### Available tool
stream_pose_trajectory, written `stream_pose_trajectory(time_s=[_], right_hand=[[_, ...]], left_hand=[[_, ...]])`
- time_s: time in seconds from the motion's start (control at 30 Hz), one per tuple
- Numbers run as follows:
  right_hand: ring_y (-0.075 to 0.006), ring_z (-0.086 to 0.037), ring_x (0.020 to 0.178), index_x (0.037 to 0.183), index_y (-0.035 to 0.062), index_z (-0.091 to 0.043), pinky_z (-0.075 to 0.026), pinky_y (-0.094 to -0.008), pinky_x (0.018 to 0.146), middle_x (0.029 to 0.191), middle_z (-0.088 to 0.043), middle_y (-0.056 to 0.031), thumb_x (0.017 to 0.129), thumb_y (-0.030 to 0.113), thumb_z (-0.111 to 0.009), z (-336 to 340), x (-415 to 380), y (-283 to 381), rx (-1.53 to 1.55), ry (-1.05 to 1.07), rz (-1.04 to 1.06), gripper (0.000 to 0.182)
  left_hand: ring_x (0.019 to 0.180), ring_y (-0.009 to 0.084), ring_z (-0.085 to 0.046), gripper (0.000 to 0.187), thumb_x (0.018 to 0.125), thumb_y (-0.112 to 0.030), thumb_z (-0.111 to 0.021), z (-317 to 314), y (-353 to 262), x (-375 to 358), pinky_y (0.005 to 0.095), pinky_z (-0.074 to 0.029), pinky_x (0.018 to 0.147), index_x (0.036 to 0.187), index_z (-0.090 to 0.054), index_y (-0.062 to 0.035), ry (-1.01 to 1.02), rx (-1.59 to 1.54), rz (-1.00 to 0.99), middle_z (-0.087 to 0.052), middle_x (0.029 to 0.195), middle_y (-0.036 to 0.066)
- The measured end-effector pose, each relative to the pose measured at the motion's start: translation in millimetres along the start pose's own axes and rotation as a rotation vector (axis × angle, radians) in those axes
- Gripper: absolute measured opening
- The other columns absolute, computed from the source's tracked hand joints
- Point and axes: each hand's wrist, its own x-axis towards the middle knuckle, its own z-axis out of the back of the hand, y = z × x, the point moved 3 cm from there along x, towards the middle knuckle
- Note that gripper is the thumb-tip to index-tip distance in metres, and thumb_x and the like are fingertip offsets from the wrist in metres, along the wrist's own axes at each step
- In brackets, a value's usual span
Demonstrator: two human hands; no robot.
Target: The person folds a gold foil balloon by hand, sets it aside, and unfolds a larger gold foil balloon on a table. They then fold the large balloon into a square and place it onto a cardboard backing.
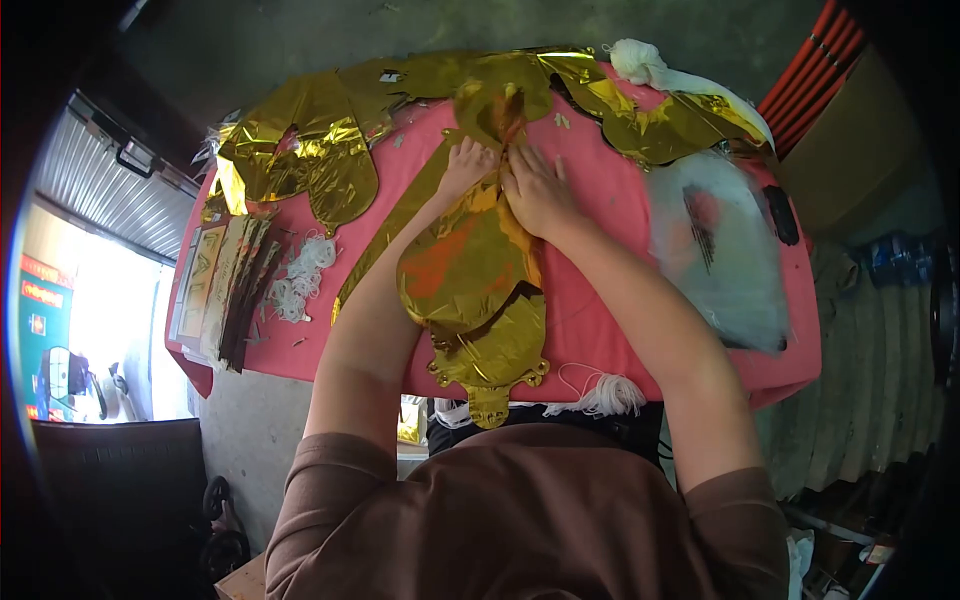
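A gold foil balloon (pixel 465 265), flat and creased, lies lengthwise before me, with a scalloped tail hanging over the table's near edge. My left hand (pixel 468 168) has its fingers curled and closed on the foil near the middle of the balloon's upper part. Beside it, my right hand (pixel 538 190) lies with fingers stretched out against the same foil and the pink cloth. Between the hands the foil is bunched into a fold. What lies under the palms is hidden.
More gold foil balloons (pixel 345 170) spread along the far edge of the pink-covered table (pixel 605 300). White string (pixel 300 275) and stacked printed packs (pixel 225 290) lie left. A clear plastic bag (pixel 725 260) is at right. A string bundle (pixel 610 395) hangs at the near edge.
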Motion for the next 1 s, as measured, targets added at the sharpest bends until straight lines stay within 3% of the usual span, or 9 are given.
stream_pose_trajectory(time_s=[0.13, 0.2, 0.27, 0.33, 0.6, 0.73, 0.8, 0.93, 1.0], right_hand=[[-0.0308, -0.025, 0.134, 0.137, 0.0006, -0.031, -0.019, -0.0504, 0.108, 0.142, -0.031, -0.0195, 0.093, 0.035, -0.037, 9.9, 4.6, 0.7, 0.156, 0.011, 0.062, 0.056], [-0.0344, -0.031, 0.131, 0.134, -0.0012, -0.034, -0.028, -0.0427, 0.105, 0.136, -0.038, -0.0230, 0.092, 0.029, -0.042, 10.7, 11.5, -18.1, 0.608, -0.041, 0.137, 0.053], [-0.0358, -0.029, 0.132, 0.131, -0.0057, -0.037, -0.023, -0.0355, 0.109, 0.138, -0.035, -0.0262, 0.093, 0.025, -0.045, 16.6, 15.4, -24.9, 0.746, -0.011, 0.088, 0.050], [-0.0369, -0.033, 0.129, 0.130, -0.0064, -0.037, -0.026, -0.0385, 0.107, 0.136, -0.036, -0.0269, 0.092, 0.023, -0.045, 22.9, 19.5, -27.6, 0.252, -0.025, 0.040, 0.049], [-0.0369, -0.023, 0.133, 0.133, -0.0013, -0.035, -0.017, -0.0432, 0.109, 0.143, -0.030, -0.0163, 0.094, 0.046, -0.025, 7.1, 57.5, -0.1, -0.048, 0.141, -0.024, 0.062], [-0.0286, -0.021, 0.136, 0.134, 0.0012, -0.035, -0.014, -0.0380, 0.111, 0.145, -0.027, -0.0171, 0.093, 0.058, -0.020, -2.9, 80.6, 0.2, 0.473, 0.118, -0.087, 0.072], [-0.0242, -0.024, 0.136, 0.136, 0.0004, -0.033, -0.015, -0.0330, 0.111, 0.143, -0.032, -0.0186, 0.093, 0.059, -0.018, 1.2, 84.6, -1.7, 0.805, 0.294, 0.082, 0.074], [-0.0234, -0.030, 0.133, 0.136, -0.0042, -0.032, -0.023, -0.0311, 0.108, 0.139, -0.037, -0.0189, 0.097, 0.048, -0.026, 31.6, 55.1, -9.6, 1.106, 0.085, -0.049, 0.065], [-0.0227, -0.029, 0.134, 0.136, -0.0037, -0.032, -0.024, -0.0328, 0.108, 0.141, -0.034, -0.0193, 0.097, 0.039, -0.036, 37.5, 43.6, -25.7, 0.698, 0.116, 0.117, 0.058]], left_hand=[[0.087, 0.0218, -0.049, 0.022, 0.079, -0.016, -0.055, -7.1, 3.5, -3.5, 0.0354, -0.041, 0.072, 0.100, -0.051, -0.0121, -0.130, -0.070, -0.072, -0.047, 0.089, 0.004], [0.086, 0.0218, -0.049, 0.022, 0.079, -0.016, -0.055, -3.0, 3.0, -4.0, 0.0356, -0.040, 0.073, 0.101, -0.052, -0.0133, -0.061, 0.023, -0.067, -0.047, 0.088, 0.004], [0.086, 0.0217, -0.049, 0.022, 0.079, -0.016, -0.055, -0.7, 0.0, -4.8, 0.0358, -0.040, 0.074, 0.101, -0.054, -0.0146, 0.012, 0.110, -0.062, -0.047, 0.087, 0.004], [0.084, 0.0214, -0.048, 0.022, 0.080, -0.017, -0.054, 0.6, 0.3, -0.8, 0.0357, -0.040, 0.075, 0.101, -0.056, -0.0167, 0.018, -0.092, 0.001, -0.047, 0.087, 0.003], [0.089, 0.0221, -0.047, 0.030, 0.082, -0.019, -0.051, -15.2, -6.4, 0.2, 0.0374, -0.039, 0.080, 0.112, -0.055, -0.0188, 0.401, -0.201, 0.162, -0.047, 0.096, 0.002], [0.095, 0.0207, -0.047, 0.034, 0.082, -0.017, -0.049, -23.6, 0.1, -6.0, 0.0375, -0.039, 0.081, 0.116, -0.054, -0.0182, -0.129, -0.312, 0.216, -0.047, 0.100, 0.001], [0.096, 0.0208, -0.048, 0.031, 0.082, -0.017, -0.049, -4.9, 1.1, 3.3, 0.0368, -0.040, 0.079, 0.112, -0.057, -0.0175, 0.092, -0.343, 0.152, -0.049, 0.098, 0.002], [0.093, 0.0218, -0.052, 0.023, 0.081, -0.017, -0.050, 6.7, -6.4, 10.5, 0.0368, -0.041, 0.076, 0.102, -0.059, -0.0177, 0.688, -0.231, 0.163, -0.054, 0.091, 0.003], [0.087, 0.0226, -0.054, 0.020, 0.080, -0.017, -0.050, 1.8, -3.2, 11.7, 0.0374, -0.042, 0.074, 0.098, -0.059, -0.0168, 0.443, -0.205, 0.173, -0.055, 0.087, 0.005]])
